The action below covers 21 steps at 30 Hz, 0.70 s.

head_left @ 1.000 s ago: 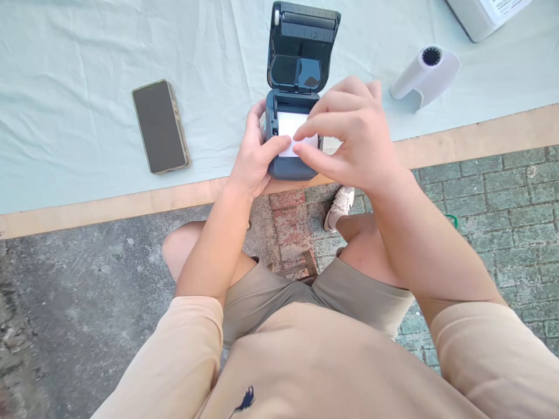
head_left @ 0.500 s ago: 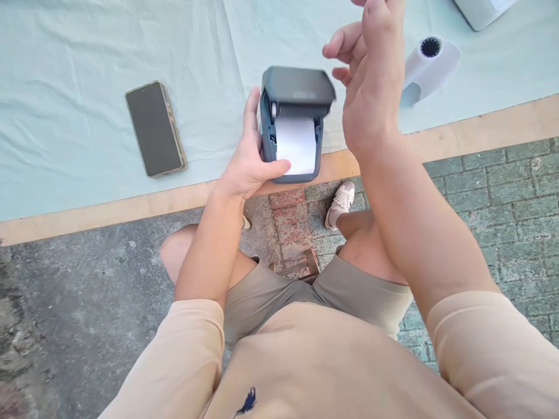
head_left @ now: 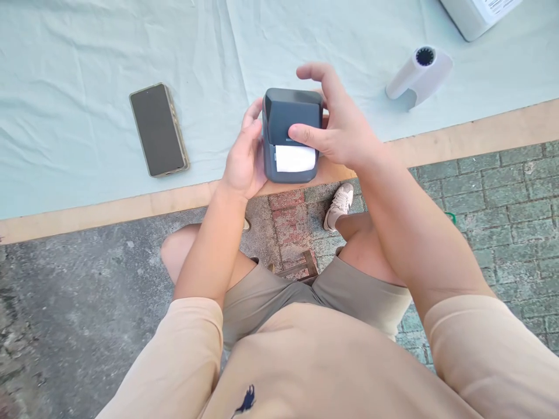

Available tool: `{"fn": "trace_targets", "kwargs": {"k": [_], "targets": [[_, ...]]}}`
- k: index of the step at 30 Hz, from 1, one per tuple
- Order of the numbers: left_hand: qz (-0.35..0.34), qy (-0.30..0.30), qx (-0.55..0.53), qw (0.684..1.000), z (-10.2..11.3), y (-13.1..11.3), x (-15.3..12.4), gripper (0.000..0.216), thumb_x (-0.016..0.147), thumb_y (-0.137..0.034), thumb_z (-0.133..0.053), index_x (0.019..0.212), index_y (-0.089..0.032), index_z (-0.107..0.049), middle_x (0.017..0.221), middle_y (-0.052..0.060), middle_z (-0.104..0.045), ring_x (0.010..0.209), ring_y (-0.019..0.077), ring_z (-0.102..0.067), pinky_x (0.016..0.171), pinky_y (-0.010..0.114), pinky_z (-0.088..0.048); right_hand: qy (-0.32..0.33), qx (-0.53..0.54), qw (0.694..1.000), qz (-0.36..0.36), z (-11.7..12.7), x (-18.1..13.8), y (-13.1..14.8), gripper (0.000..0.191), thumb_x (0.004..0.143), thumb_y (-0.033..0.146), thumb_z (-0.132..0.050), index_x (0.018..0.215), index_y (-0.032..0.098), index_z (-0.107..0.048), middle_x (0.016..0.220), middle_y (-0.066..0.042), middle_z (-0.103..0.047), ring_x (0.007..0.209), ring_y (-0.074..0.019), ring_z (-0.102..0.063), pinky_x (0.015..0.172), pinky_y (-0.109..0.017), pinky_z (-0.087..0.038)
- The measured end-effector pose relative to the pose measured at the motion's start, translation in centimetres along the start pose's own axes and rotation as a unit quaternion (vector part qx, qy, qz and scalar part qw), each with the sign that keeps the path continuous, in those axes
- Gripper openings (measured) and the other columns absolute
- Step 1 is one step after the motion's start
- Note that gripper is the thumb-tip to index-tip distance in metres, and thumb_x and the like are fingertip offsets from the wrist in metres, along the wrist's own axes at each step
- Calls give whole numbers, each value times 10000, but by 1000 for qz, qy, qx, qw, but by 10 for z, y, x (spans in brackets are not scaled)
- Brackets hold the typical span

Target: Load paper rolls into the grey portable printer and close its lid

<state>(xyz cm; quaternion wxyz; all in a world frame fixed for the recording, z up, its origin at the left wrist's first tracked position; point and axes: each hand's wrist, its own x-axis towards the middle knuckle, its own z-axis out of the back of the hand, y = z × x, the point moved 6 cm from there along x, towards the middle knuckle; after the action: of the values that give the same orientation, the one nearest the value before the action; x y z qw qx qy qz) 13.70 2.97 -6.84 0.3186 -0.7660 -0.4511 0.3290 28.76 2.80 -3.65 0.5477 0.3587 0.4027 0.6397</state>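
Note:
A dark blue-grey portable label printer (head_left: 273, 160) is held between my two hands at the table's front edge. Its lid (head_left: 279, 119) lies down over the paper compartment, and white paper (head_left: 294, 159) shows below the lid's front edge. My left hand (head_left: 244, 154) grips the printer's left side, fingers partly hidden behind it. On the lid rests the thumb of my right hand (head_left: 343, 125); some of its other fingers curl round the right side, while the index finger sticks out beyond the far corner.
A smartphone (head_left: 158, 131) lies on the pale green cloth (head_left: 87, 70) to the left. At right stands a white handheld device (head_left: 421, 73) with a round black end. Part of a white box-like container (head_left: 478, 14) shows at the top right. The wooden table edge (head_left: 187, 198) runs across in front.
The printer's raised lid has come down over the paper. My right hand has moved down and left onto the printer, and my left thumb has shifted off the paper to the side.

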Motion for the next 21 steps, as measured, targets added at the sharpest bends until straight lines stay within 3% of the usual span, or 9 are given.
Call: {"fn": "trace_targets", "kwargs": {"k": [3,6,11,14,16,18,20,21], "targets": [[0,12,11,1000,2,0,4,245,1013,-407,-534,1114,-260,-702,1171,35,-767,1462,296,-548,1223,450,-489,-26,-54,998,-10,2,-1,0,551,881,328,-625,1401,331,-444,1269,-42,-707,1059,-238,-691,843,-373,-566],[6,13,27,1000,7,1,7,267,1039,-381,-509,1107,-217,-708,1124,62,-762,1419,282,-592,1172,428,-531,-8,-55,998,-4,3,-2,-2,534,914,343,-579,1437,325,-470,1369,-60,-665,1136,-247,-682,849,-372,-560],[6,7,34,999,10,1,11,194,1019,-329,-546,1029,-239,-717,1045,54,-773,1380,274,-625,1146,414,-555,54,5,999,2,3,-4,-9,941,744,282,-669,1596,340,-275,1496,-76,-572,1223,-260,-632,891,-385,-562],[3,16,8,1000,8,1,11,210,1031,-337,-526,1024,-243,-713,1061,46,-781,1409,267,-601,1167,418,-541,46,7,999,-3,5,-6,-7,1005,694,279,-709,1595,350,-270,1416,-86,-614,1205,-283,-621,852,-397,-556],[2,37,-11,999,4,1,10,274,1045,-410,-502,1051,-237,-714,1091,53,-781,1438,273,-576,1173,432,-536,2,-16,1000,-1,8,-6,-1,890,722,318,-715,1532,372,-351,1392,-82,-616,1224,-294,-601,802,-389,-542],[-7,60,-6,998,1,1,7,269,1021,-444,-569,1103,-231,-711,1123,54,-772,1411,277,-603,1160,435,-546,-84,-47,995,13,16,-5,7,647,764,363,-690,1373,353,-470,1377,-75,-605,1215,-277,-589,771,-373,-530],[-24,73,9,997,-1,1,4,242,967,-389,-686,1152,-233,-699,1147,45,-761,1340,264,-658,1146,411,-555,-202,-73,976,34,26,-5,16,271,826,444,-656,1030,313,-534,1188,-59,-642,1031,-234,-594,762,-373,-521],[-30,76,13,997,-1,1,4,251,942,-344,-726,1166,-235,-692,1154,41,-757,1323,255,-670,1146,394,-553,-255,-80,963,44,30,-6,20,243,863,493,-629,846,310,-469,1030,-47,-637,910,-217,-564,756,-382,-517]]}}
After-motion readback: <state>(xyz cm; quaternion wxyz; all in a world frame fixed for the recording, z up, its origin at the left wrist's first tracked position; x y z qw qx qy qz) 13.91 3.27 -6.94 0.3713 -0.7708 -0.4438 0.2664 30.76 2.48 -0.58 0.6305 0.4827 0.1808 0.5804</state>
